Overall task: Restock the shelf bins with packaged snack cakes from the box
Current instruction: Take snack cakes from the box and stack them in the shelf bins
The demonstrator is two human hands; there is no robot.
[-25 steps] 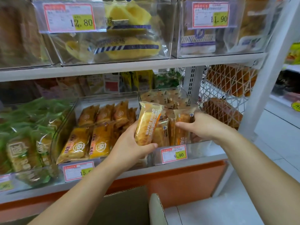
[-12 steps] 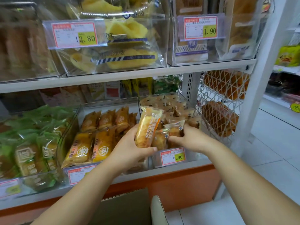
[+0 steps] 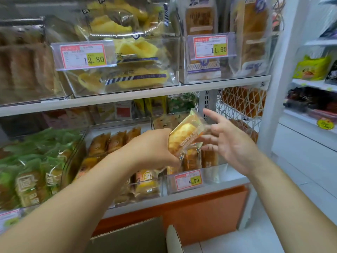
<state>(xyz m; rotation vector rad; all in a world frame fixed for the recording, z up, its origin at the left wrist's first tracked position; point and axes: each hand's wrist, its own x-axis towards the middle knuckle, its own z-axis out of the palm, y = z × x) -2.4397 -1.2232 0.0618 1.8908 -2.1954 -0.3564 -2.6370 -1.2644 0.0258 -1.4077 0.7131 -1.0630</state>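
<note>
- Gripping one snack cake packet (image 3: 186, 136), the left hand (image 3: 155, 148) has its fingers curled round the packet's lower half. The packet is held in the air, its top leaning right, above the front of the right-hand clear bin (image 3: 217, 172) on the lower shelf (image 3: 182, 196).
- Count in hand: one packet. It has a clear film wrapper with a crimped top seal and a pale yellow-gold cake inside. White lettering reading "WAFFLE" runs along its length; the rest of the print is covered or blurred.
- Right hand (image 3: 231, 143): palm turned left, fingers (image 3: 213, 116) straight and spread, holding nothing. The lower fingertips lie at the packet's right edge; contact cannot be determined.
- Same bin: three upright packets (image 3: 191, 158) can be made out at the front, below the held one. More lie behind and cannot be counted.
- Readable price tags: three. The 9.90 tag (image 3: 188, 180) is on this bin. The 12.80 tag (image 3: 83, 56) and the 11.90 tag (image 3: 210, 46) are on two upper-shelf bins.
- Neighbouring bin, left: orange-yellow packets (image 3: 109, 143) in rows, the count obscured by the left forearm. Further left are green-wrapped packets (image 3: 36, 161), too many and too blurred to count.
- One cardboard box (image 3: 131, 236) with open flaps sits at the bottom edge of view, below the lower shelf.
- One white wire basket (image 3: 240, 105) hangs right of the clear bin, with brown baked goods behind its mesh.
</note>
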